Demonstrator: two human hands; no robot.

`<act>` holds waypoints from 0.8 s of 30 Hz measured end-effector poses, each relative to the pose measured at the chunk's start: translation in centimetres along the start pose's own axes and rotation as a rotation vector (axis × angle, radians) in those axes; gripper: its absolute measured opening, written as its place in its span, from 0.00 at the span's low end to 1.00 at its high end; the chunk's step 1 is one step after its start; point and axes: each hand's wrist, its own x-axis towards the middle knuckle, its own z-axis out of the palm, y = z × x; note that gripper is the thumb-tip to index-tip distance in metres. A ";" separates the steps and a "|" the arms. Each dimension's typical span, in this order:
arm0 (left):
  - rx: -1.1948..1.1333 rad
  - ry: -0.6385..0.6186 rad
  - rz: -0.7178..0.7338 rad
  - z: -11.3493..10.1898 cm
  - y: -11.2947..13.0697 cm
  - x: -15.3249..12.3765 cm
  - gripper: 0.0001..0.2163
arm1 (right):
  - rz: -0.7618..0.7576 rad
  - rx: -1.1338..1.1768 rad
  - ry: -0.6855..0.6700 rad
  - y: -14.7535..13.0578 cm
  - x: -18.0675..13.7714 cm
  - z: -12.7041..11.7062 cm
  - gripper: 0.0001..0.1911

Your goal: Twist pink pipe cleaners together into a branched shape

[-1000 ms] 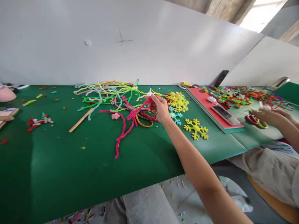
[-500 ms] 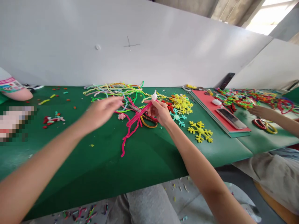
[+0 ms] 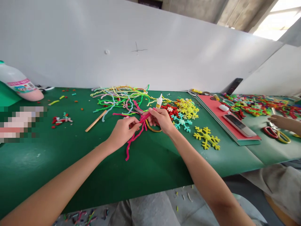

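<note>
Several bright pink pipe cleaners (image 3: 145, 117) are bunched between my two hands. My left hand (image 3: 124, 130) is closed, pinching the bunch at its left side. Fingers of my right hand (image 3: 162, 120) are wrapped round its right end. Loose pink strands hang down onto the green table (image 3: 98, 166). Behind the bunch lies a pair of scissors (image 3: 154, 129), partly hidden. A small white glue bottle (image 3: 159, 102) stands upright just beyond my right hand. To the right lie a yellow snowflake (image 3: 207, 137) and a turquoise one (image 3: 181, 122), both of pipe cleaner.
Tangled pipe cleaners (image 3: 117, 97) lie along the white partition (image 3: 77, 47). A wooden stick (image 3: 95, 121) is left of my hands. At right are a red folder (image 3: 211, 106) with a phone (image 3: 240, 124), and another person's hand (image 3: 284, 121) near scissors (image 3: 276, 131). A bottle (image 3: 23, 83) leans at left.
My left hand has come down and right to pinch the pink bunch. The wooden stick is now visible on the table. The glue bottle shows more of its body, and the view has shifted slightly.
</note>
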 end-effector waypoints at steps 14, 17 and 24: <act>-0.483 -0.318 -0.161 0.0 0.0 -0.3 0.13 | 0.032 -0.077 -0.186 -0.4 -1.0 1.5 0.23; -0.447 -0.380 -0.132 -0.2 0.0 -0.4 0.14 | 0.050 -0.057 -0.224 -0.7 -1.0 1.2 0.21; -0.311 -0.270 -0.065 -0.3 0.5 -0.4 0.17 | 0.161 0.194 -0.083 -1.0 -1.0 2.2 0.19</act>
